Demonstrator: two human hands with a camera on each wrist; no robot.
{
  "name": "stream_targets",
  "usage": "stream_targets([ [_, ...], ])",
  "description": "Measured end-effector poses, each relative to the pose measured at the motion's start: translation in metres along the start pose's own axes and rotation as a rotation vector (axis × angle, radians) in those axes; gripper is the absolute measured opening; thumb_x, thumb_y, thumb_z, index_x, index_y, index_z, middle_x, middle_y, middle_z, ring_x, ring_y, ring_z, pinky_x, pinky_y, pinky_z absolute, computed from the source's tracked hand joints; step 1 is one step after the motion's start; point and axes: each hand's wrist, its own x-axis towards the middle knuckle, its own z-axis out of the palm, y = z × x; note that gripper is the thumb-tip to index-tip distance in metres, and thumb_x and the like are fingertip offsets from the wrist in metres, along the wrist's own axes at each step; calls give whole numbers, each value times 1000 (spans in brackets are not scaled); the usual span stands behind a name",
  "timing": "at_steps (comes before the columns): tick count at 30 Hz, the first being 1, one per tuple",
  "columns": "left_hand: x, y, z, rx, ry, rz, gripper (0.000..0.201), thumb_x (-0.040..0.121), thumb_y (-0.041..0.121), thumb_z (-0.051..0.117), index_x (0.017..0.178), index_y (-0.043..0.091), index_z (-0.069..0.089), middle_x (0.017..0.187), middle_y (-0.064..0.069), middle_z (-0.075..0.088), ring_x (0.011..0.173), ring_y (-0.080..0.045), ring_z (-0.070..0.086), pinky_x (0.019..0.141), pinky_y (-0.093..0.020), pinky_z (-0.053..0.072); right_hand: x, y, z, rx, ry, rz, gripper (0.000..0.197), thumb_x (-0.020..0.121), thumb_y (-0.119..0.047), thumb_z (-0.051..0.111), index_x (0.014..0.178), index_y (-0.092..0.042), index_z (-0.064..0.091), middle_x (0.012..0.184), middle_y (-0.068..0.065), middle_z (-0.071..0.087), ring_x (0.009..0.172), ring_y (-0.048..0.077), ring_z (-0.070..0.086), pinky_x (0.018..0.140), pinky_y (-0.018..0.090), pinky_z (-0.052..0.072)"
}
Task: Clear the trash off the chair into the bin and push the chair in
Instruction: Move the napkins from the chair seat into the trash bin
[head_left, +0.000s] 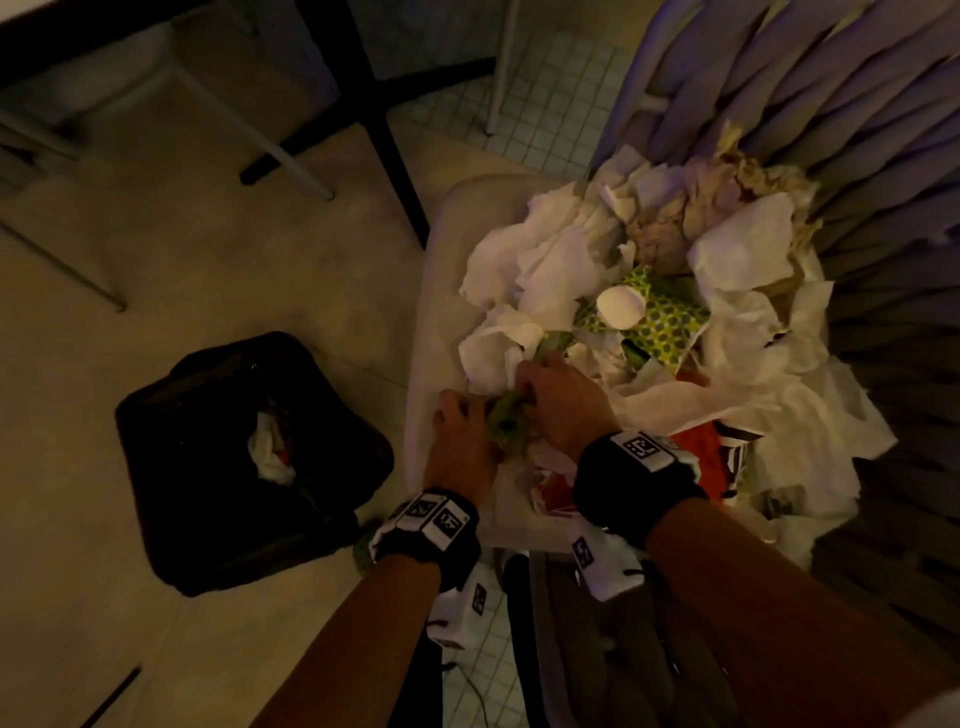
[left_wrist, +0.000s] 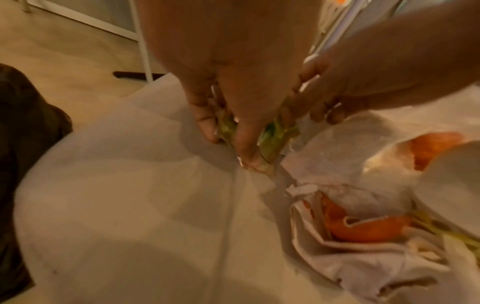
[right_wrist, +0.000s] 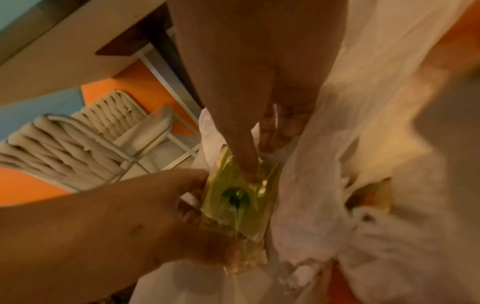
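A heap of crumpled white paper, a green dotted wrapper and orange scraps covers the pale chair seat. Both hands meet at the seat's near left side on a yellow-green plastic wrapper. My left hand pinches its near end between thumb and fingers. My right hand presses fingers onto its far end and into the paper. The black bin stands on the floor to the left, with white and red trash inside.
A dark table leg and a white chair frame stand beyond the bin. The woven chair back rises at the right. Another woven chair shows in the right wrist view. Tiled floor lies behind the seat.
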Motion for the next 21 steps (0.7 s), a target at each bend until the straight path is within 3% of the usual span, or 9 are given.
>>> stream_targets([
  [2,2,-6,-1,-54,0,29,45,82,15,64,122,3,47,121,-21,45,104,-35,44,92,-39,40,-3,5,-5,94,-24,-17,14,82,-18,59,96,-14,60,107,15,56,94,35,58,72,40,46],
  [5,6,-11,-7,-177,31,40,51,76,0,64,122,-3,42,117,-22,47,99,-37,52,82,-42,43,-11,12,-19,270,-88,-22,12,76,-13,64,80,-16,54,79,6,57,78,27,54,61,30,35],
  [7,8,-12,-13,-239,29,46,46,73,-4,58,115,-2,41,111,-22,51,95,-36,54,78,-46,47,-16,13,-32,364,-133,-52,14,79,-9,63,86,-15,53,70,-4,49,70,17,48,54,21,34],
  [9,9,-14,-17,-238,4,71,42,75,1,52,115,-2,42,109,-23,54,96,-38,55,80,-50,46,-14,14,-44,392,-102,-95,15,80,-4,59,94,-11,60,77,0,54,72,15,50,54,12,34],
  [12,7,-14,-20,-149,-20,72,52,76,8,55,125,1,42,119,-22,50,108,-41,49,88,-52,44,1,9,-56,372,55,-149,16,75,-6,57,87,-7,68,97,19,60,91,29,59,73,21,41],
  [14,3,-10,-20,-133,-9,42,62,73,13,67,128,2,40,121,-21,45,109,-40,46,90,-48,41,14,2,-56,274,47,-147,21,74,-7,63,94,-4,67,113,21,52,106,30,55,89,20,38],
  [16,-1,-7,-17,-84,19,60,78,69,30,76,130,0,38,121,-20,44,108,-38,44,88,-46,41,26,-6,-50,189,-31,-168,32,73,-10,68,104,-2,61,125,18,41,111,31,54,99,28,40],
  [19,-2,-7,-9,78,34,97,95,60,52,79,130,2,38,114,-17,49,98,-33,49,81,-43,49,39,-18,-32,0,-77,-223,46,75,-12,67,117,-1,51,131,18,37,110,37,55,91,43,47],
  [21,-2,-9,-5,120,53,93,95,57,51,81,127,3,40,109,-16,51,92,-31,52,78,-41,50,42,-21,-24,-85,-34,-202,51,79,-10,61,127,-5,44,127,20,47,109,40,56,84,46,50],
])
